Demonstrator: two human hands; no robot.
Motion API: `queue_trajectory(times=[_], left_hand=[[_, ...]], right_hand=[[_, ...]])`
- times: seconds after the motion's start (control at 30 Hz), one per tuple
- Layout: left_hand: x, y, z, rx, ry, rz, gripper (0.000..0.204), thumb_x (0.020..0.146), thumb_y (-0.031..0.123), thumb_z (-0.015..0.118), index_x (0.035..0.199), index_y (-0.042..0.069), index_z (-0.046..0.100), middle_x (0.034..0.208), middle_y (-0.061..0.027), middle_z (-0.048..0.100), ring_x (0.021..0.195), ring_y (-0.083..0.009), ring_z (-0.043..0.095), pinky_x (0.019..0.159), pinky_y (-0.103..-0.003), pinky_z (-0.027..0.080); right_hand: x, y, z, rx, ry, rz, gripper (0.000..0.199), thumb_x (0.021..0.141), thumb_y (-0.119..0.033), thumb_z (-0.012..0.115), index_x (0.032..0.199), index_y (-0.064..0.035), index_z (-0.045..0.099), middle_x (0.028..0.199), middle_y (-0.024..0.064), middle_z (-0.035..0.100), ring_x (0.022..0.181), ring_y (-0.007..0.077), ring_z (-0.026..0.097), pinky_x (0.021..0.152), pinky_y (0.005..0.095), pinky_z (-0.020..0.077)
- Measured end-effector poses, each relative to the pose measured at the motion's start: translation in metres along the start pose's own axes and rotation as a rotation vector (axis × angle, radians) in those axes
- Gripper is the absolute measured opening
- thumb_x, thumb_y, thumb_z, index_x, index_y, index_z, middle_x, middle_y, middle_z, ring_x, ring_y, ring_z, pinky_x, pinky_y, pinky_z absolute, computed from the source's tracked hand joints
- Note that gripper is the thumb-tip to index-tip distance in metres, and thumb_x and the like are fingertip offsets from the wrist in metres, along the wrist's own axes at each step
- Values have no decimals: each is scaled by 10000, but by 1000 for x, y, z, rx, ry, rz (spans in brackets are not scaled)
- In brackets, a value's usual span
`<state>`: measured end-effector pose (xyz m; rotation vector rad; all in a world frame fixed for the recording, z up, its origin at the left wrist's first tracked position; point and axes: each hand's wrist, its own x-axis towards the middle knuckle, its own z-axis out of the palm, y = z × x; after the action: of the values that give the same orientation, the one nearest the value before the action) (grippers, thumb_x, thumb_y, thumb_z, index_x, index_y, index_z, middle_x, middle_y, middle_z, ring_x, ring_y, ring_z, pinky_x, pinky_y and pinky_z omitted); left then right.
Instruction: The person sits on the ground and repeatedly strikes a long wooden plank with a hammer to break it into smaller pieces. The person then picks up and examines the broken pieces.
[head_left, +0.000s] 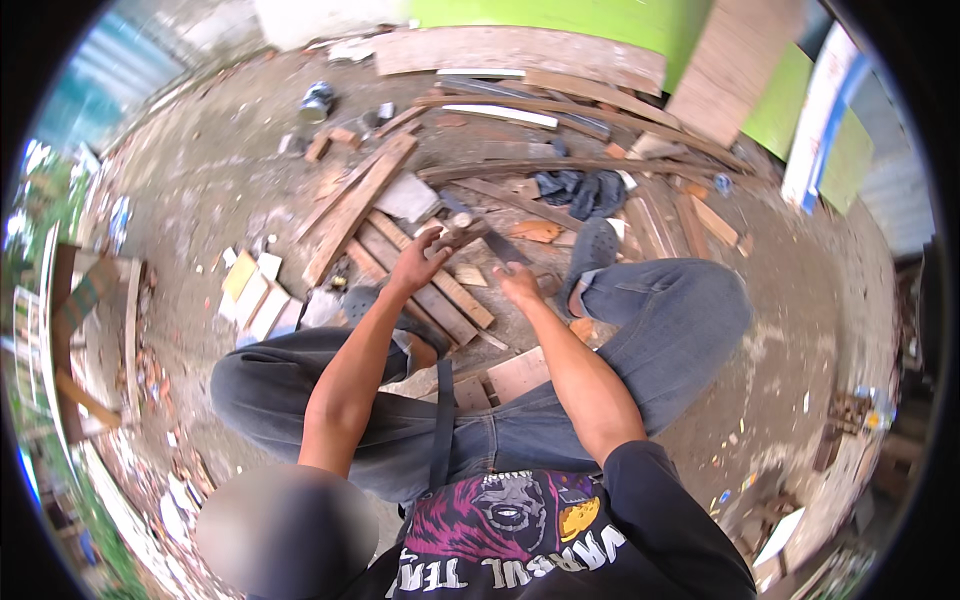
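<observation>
My left hand (416, 264) reaches out over the boards between my feet. Its fingers curve around the near end of a short brown piece of wood (465, 236). Slightly lower and to the right, my right hand (518, 284) is closed on a tool with a dark, flat blade (503, 247). The blade slants up and left toward the far end of the wood piece. My palm covers the handle, so the kind of tool is not clear. Long wooden planks (418, 275) lie beneath and beside my left hand.
Beyond my hands lies a heap of long timbers (540, 168) with a dark crumpled cloth (585, 192). Pale tile-like pieces (262, 296) are stacked at the left. A can (317, 101) rests on the ground farther back. Green panels (560, 25) stand behind. My sandalled feet (592, 250) flank the work.
</observation>
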<state>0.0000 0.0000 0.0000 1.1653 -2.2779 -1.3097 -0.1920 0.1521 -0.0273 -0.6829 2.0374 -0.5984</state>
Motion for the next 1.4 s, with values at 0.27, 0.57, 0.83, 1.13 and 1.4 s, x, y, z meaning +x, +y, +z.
queue_trajectory(times=[0.27,0.57,0.83,1.13,1.4], left_hand=[[-66,-79,-50,133,294,-506,466,863,359,631,1214,52,642,1103,-151,715,1049,-311,674,907,-404,518],[-35,-127,-88,332,327,-714,433,861,378,610,1153,63,671,1133,-193,689,1077,-354,649,917,-445,507],[1,-207,-64,283,340,-838,613,805,474,670,1055,-86,668,1089,-302,669,1082,-408,642,940,-460,506],[42,-225,-64,74,84,-1001,962,717,566,731,1291,-165,479,1211,-321,616,1147,-383,622,953,-419,508],[44,-209,-66,186,155,-989,784,767,456,680,1256,-121,473,1204,-310,622,1136,-399,621,962,-427,503]], right_hand=[[0,-56,38,164,115,-138,682,847,-243,616,1447,-1,396,1273,208,630,1222,315,578,1036,379,432],[17,-60,54,217,-6,-156,698,863,-144,647,1483,-34,344,1301,195,598,1130,278,611,935,360,486],[11,-107,38,362,44,-448,919,869,-220,729,1562,-68,145,1402,218,475,1165,282,575,985,382,472],[20,-108,28,262,19,-287,577,957,-433,626,1367,-51,489,1311,137,556,1114,197,589,870,323,539],[16,-118,28,293,15,-240,465,956,-390,640,1267,-52,570,1208,143,644,1126,224,601,975,337,450]])
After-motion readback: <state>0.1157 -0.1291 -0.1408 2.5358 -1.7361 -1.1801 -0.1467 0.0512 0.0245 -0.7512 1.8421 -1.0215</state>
